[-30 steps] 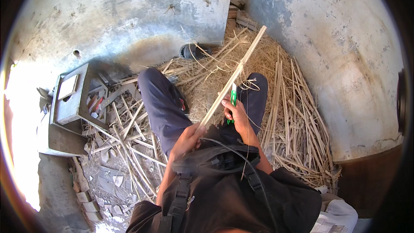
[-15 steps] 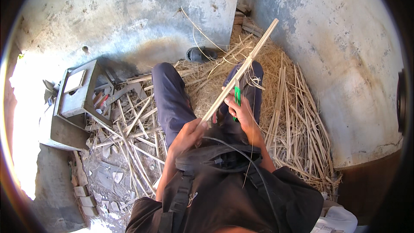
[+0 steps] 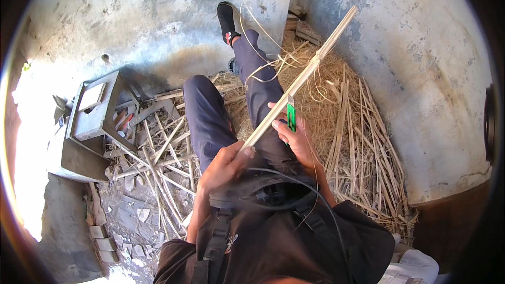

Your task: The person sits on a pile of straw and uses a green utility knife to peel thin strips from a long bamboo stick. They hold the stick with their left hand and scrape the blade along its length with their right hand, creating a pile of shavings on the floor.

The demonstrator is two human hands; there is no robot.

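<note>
My left hand is closed around the lower end of a long, pale split-bamboo piece, which slants up to the far right. It looks split lengthwise, perhaps into several strips, with a knobby joint in its upper part. In my right hand is a green utility knife, its blade up against the bamboo's right side. Fingers of that hand also lie by the bamboo just below the blade. Thin curled fibres hang from the bamboo near the joint.
Straw-like shavings cover the floor ahead, with long bamboo strips heaped at right. More sticks lie among rubble at left, near a wooden cabinet-like piece. My right foot is raised by the far wall.
My right leg has swung from bent to stretched out forward and left. The bamboo has shifted up and right, its fibres spreading leftward across that leg. The knife stays in my right hand.
</note>
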